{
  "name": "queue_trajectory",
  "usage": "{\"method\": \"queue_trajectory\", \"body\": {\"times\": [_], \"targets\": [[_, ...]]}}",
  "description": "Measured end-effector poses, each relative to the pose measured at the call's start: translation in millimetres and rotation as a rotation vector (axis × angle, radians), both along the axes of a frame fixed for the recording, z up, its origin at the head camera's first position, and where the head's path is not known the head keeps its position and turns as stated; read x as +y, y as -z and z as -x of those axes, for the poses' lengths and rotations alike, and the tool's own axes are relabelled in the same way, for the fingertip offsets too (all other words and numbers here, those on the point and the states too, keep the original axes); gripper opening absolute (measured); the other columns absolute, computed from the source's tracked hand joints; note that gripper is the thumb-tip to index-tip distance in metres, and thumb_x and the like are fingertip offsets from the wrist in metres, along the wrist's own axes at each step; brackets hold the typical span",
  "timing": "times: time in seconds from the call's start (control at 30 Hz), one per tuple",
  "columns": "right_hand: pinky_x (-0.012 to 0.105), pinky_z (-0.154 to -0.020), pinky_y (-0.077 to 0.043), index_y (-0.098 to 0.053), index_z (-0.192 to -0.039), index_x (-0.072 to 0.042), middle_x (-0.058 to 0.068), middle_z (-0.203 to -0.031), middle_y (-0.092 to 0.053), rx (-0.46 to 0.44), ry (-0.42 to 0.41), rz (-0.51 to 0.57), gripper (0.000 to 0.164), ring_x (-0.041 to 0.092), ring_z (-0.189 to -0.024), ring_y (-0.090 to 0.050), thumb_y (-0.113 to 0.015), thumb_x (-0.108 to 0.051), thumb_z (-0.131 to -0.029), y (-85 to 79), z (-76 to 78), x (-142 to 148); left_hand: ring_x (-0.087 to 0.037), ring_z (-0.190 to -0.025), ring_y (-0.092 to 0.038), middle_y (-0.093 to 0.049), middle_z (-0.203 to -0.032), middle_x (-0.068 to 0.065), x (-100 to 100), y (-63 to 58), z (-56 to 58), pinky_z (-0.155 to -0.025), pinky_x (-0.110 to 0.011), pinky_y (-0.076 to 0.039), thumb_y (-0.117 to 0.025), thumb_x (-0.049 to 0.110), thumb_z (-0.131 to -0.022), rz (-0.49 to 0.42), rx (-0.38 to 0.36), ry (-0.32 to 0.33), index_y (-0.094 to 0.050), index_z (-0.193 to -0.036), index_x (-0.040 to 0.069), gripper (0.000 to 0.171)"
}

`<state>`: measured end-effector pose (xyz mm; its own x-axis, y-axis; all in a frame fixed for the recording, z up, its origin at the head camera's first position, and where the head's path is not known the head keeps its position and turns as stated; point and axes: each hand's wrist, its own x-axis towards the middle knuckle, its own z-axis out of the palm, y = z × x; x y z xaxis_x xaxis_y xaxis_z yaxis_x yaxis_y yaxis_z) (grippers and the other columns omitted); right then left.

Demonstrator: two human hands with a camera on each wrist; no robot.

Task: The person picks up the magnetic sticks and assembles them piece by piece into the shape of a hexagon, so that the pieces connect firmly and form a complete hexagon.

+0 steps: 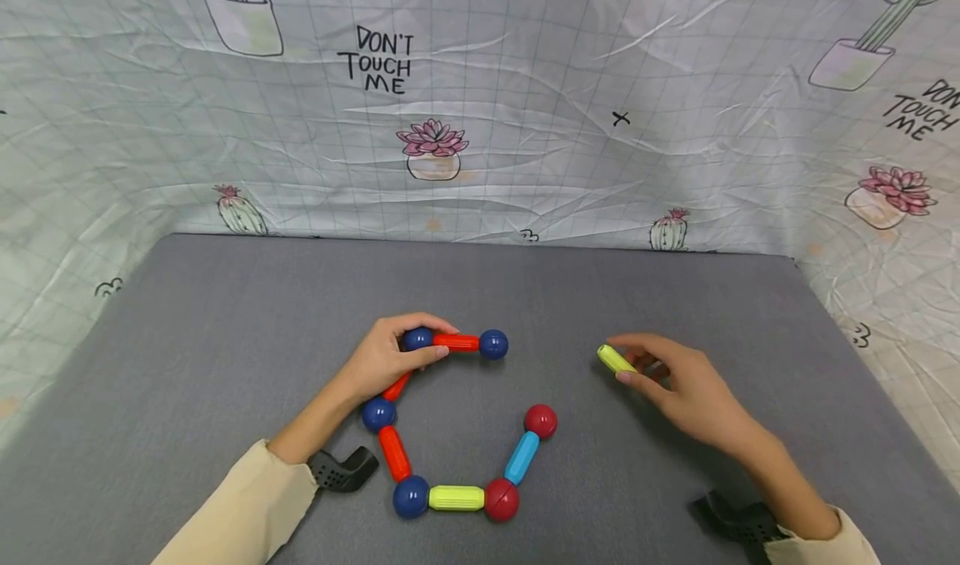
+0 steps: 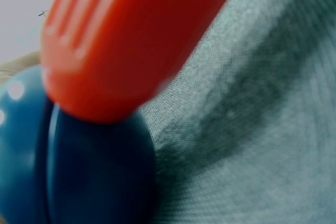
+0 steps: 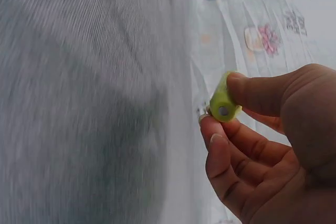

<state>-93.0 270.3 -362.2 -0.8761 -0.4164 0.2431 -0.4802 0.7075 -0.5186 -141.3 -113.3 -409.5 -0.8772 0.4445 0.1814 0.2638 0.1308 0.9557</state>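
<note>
My left hand grips a blue ball, thumb and fingers reaching along the red magnetic rod beside it. That rod ends in another blue ball. In the left wrist view a red rod meets a large blue ball. Off to the right, my right hand pinches a yellow-green magnetic rod between thumb and fingers. A silvery disc shows on that rod's end in the right wrist view. The rod is apart from the chain's open ends, one blue ball and one red ball.
Downward from my left hand, the chain runs through a blue ball, a red rod, a blue ball, a yellow-green rod, a red ball and a light blue rod. A printed cloth hangs behind the grey table.
</note>
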Motion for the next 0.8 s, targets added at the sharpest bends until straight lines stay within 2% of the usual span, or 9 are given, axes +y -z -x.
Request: {"method": "queue_trajectory", "body": {"times": [0.4,0.8], "targets": [[0.027,-0.067,-0.051,-0.061,-0.122,-0.018,-0.009,-0.094,-0.061,-0.085,-0.063,0.083,0.039,0.007,-0.081,-0.058,-0.072,-0.008,-0.086,0.5,0.9,-34.0,-0.017,-0.061,-0.051,-0.063,-0.096,-0.005,-0.2,-1.0,0.2,-0.056,-0.024,-0.042,-0.071,0.013,-0.088,0.014,-0.002,-0.007,-0.070,-0.111,0.013,0.023],[0.027,-0.068,-0.051,-0.061,-0.122,-0.018,-0.005,-0.093,-0.062,-0.220,-0.092,0.207,0.032,0.011,-0.079,-0.058,-0.068,-0.016,-0.091,8.4,9.7,-64.6,-0.017,-0.059,-0.049,-0.063,-0.090,-0.006,-0.3,0.9,0.0,-0.054,-0.024,-0.041,-0.071,0.014,-0.088,0.007,-0.005,-0.002,-0.070,-0.110,0.014,0.022]]}}
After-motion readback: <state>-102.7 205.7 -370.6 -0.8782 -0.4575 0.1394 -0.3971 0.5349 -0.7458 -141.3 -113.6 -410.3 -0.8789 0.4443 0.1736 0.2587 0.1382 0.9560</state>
